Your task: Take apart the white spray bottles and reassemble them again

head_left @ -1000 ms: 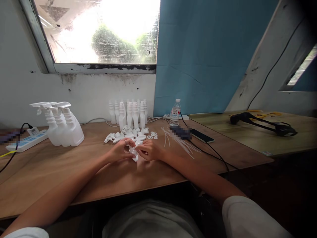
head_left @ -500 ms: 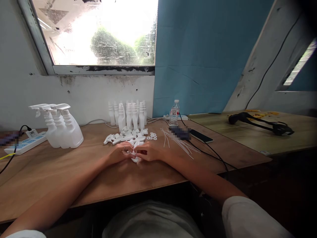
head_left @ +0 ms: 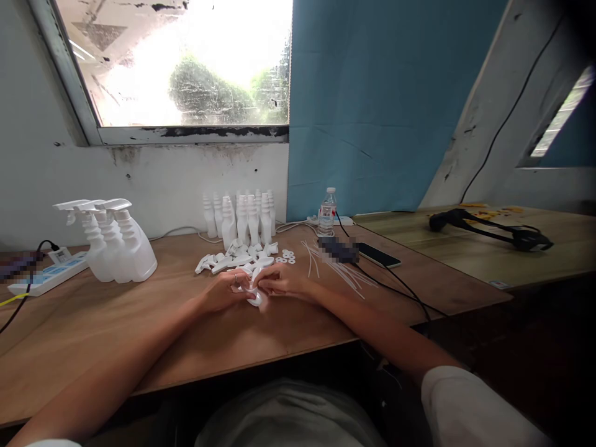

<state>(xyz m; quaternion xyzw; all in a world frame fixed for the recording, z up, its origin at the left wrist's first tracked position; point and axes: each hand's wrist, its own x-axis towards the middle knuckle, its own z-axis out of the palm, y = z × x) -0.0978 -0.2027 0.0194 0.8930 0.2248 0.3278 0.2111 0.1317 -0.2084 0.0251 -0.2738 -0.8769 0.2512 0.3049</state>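
My left hand [head_left: 231,288], with a ring on one finger, is closed round a white spray trigger head [head_left: 254,300] low over the table. The fingers of my right hand [head_left: 278,279] are pinched together at the same trigger head; whether a small part sits between them is hidden. Just beyond my hands lies a pile of loose white trigger heads [head_left: 233,256]. Several small white rings [head_left: 287,254] are spread to the right of the pile. Thin white tubes [head_left: 344,276] lie farther right.
Several white bottles [head_left: 251,214] stand by the wall. Assembled spray bottles [head_left: 123,245] stand at left, beside a power strip [head_left: 53,273]. A water bottle [head_left: 328,213], a phone [head_left: 379,254] and black cables lie to the right. A black strap-like device [head_left: 488,230] rests on the other table.
My right hand has shifted slightly up at the trigger head, its fingers drawn closer together. My left hand stays nearly in place. The camera view has tilted a little.
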